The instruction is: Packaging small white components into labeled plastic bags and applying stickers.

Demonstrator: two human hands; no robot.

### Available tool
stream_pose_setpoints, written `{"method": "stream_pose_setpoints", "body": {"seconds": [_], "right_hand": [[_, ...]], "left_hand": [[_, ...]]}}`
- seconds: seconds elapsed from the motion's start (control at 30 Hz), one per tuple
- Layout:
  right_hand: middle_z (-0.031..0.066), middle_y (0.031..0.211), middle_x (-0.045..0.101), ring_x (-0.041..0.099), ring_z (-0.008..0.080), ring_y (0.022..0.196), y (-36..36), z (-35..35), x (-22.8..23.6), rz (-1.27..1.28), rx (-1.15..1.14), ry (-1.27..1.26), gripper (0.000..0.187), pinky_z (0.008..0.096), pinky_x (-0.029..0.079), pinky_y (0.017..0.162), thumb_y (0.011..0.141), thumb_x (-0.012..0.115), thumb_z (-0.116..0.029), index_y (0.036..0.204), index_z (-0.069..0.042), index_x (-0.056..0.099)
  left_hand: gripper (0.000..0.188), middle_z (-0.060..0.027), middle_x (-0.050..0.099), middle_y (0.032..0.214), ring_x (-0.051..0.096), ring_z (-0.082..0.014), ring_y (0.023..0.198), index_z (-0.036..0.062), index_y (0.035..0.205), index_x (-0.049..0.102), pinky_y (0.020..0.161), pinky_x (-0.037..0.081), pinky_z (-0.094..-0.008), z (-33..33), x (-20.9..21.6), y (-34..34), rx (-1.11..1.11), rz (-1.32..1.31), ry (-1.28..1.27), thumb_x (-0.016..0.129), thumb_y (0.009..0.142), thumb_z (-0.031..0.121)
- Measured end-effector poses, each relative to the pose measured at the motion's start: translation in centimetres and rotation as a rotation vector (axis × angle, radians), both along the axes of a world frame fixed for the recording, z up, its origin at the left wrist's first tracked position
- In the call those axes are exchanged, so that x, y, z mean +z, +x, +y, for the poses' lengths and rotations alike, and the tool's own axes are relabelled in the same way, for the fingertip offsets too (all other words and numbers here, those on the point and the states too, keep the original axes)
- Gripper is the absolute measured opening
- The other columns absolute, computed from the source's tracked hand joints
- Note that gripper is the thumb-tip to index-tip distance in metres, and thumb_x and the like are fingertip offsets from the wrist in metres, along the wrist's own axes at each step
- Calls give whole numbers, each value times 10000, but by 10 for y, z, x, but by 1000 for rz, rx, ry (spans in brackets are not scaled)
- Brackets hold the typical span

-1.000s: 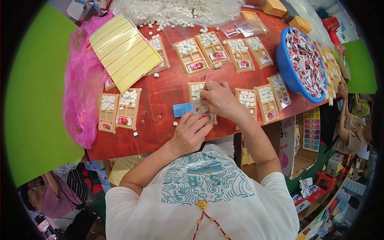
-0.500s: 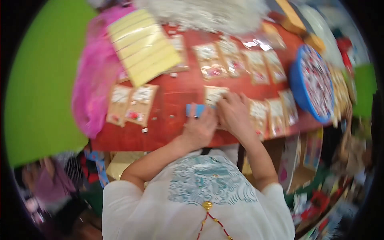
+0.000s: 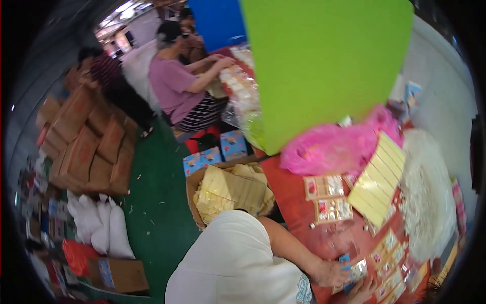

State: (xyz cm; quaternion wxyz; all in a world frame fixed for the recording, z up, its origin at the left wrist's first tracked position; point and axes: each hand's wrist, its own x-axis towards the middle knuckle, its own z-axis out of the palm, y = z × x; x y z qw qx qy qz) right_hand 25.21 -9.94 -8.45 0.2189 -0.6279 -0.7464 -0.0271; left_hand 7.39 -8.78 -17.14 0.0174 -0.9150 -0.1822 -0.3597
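At the lower right, my left hand (image 3: 330,273) rests over a red-covered table, fingertips against a small shiny packet (image 3: 359,270) with pale contents. A flat blue piece (image 3: 344,258) shows beside those fingers, partly covered by them. My right hand (image 3: 361,292) is just nearer the lower edge, fingers apart, its lower part cut off by the picture. Beyond the hands lie several small tan trays (image 3: 386,249) with white pieces and a red item. Two similar trays (image 3: 332,211) lie farther up the table.
A pink plastic bag (image 3: 329,149), a yellow sheet pack (image 3: 377,180) and a clear bag of white pieces (image 3: 425,197) lie on the table. A green panel (image 3: 329,66) stands behind. Left are an open carton (image 3: 192,202), stacked boxes (image 3: 83,152), white sacks (image 3: 119,228) and co-workers (image 3: 174,86).
The view has swung far left, bringing the floor, boxes and co-workers into sight. My hands now appear at the lower right, still close together by the blue piece.
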Motion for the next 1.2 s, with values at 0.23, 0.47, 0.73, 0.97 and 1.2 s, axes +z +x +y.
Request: {"method": "stream_pose_setpoints", "body": {"seconds": [0.23, 0.47, 0.73, 0.97, 1.2], "right_hand": [[219, 1027, 651, 603, 356, 970, 16, 33, -9, -125, 29, -175, 321, 469, 490, 830, 932, 570, -251, 1089, 17, 651], [255, 1010, 644, 626, 391, 871, 57, 68, -63, 285, 141, -462, 454, 450, 495, 780, 856, 627, -436, 1042, -25, 673], [181, 1085, 654, 624, 356, 894, 67, 99, -117, 748, 223, -628, 448, 410, 502, 812, 850, 671, -371, 1173, -64, 631], [183, 1194, 609, 606, 359, 978, 55, 104, -101, 924, 317, -674, 483, 403, 492, 849, 850, 679, -358, 1247, -96, 597], [185, 1303, 563, 589, 361, 1062, 46, 14, -26, 1118, 166, -696, 533, 397, 482, 886, 850, 688, -344, 1322, -129, 563]], "left_hand": [[500, -146, 603, 1167, 525, -356, 1163, 67, 1179, 611, 941, 372, -612, 14, 2, -1, -58, 181, 85, 610, 757, 336], [415, -117, 634, 1036, 607, -302, 1010, 35, 1117, 618, 968, 324, -647, 20, -24, -14, -125, 110, 101, 509, 841, 324], [438, -135, 635, 1091, 606, -319, 1038, 5, 1123, 611, 976, 422, -489, 15, 10, -43, -27, 56, 273, 498, 856, 333], [450, -144, 632, 1107, 601, -327, 1052, -2, 1121, 610, 990, 425, -455, 20, 3, -37, -17, -15, 354, 508, 859, 349], [410, -155, 627, 1129, 584, -354, 1091, 12, 1128, 611, 1039, 376, -485, -11, 15, -24, -205, -9, 114, 555, 864, 321]]}}
